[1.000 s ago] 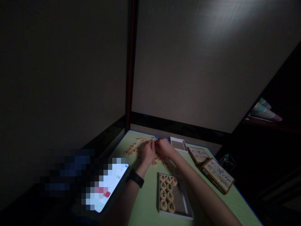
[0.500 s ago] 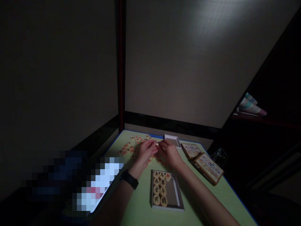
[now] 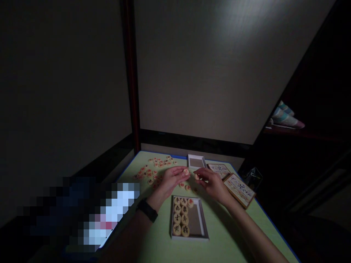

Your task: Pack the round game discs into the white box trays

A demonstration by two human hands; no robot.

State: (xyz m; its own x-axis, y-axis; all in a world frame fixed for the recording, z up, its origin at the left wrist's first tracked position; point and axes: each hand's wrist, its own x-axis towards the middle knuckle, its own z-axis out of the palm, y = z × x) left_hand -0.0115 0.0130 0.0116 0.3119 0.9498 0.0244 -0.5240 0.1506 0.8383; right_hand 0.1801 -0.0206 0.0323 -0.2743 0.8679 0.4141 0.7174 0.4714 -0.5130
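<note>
Between the thumb and fingers of my left hand (image 3: 173, 178) is a round xiangqi piece (image 3: 186, 171), raised over the table. A second xiangqi piece (image 3: 196, 176) is pinched in the fingertips of my right hand (image 3: 210, 182), a short way to the right. Below both hands lies a shallow open box (image 3: 203, 219). Two columns of black-lettered pieces (image 3: 177, 218) fill its left side, and one red-lettered piece (image 3: 190, 202) sits at the top of a third column. Loose pieces (image 3: 149, 171) with red or black characters are scattered beyond and left of my left hand.
An open white box tray (image 3: 196, 162) stands at the table's far edge. Two printed boxes (image 3: 239, 190) lie at the right, one partly over the other. A pixelated bright area (image 3: 115, 212) covers the left side. Walls rise behind the green table (image 3: 159, 237).
My hands were close together around a piece; they have now moved apart, each with a piece in its fingers. The whole view has shifted slightly.
</note>
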